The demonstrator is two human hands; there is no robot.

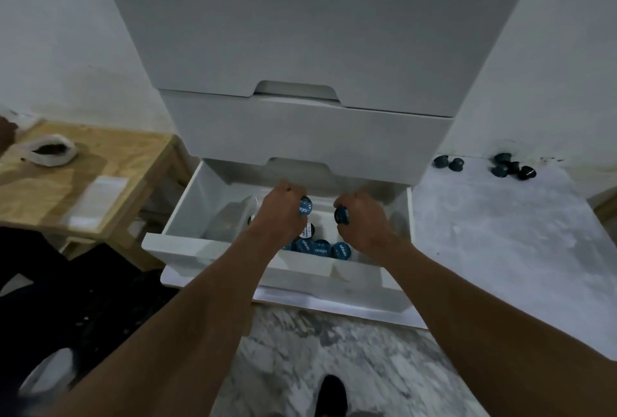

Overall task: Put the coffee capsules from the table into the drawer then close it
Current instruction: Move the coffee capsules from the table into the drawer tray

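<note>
The bottom drawer (233,251) of a white drawer unit stands pulled open. Several blue-lidded coffee capsules (322,248) lie inside it near the front wall. My left hand (280,213) hovers over the drawer, shut on a blue coffee capsule (305,206). Beside it, my right hand (362,219) is shut on another capsule (342,215). Several more dark capsules (510,166) lie on the grey marbled surface (494,243) at the right, near the wall, with two others (449,162) closer to the unit.
The closed upper drawers (300,49) of the unit rise above the open one. A low wooden table (100,162) at the left carries a white bag (50,151) and a plastic sleeve. A dark shoe (330,395) shows on the marbled floor below.
</note>
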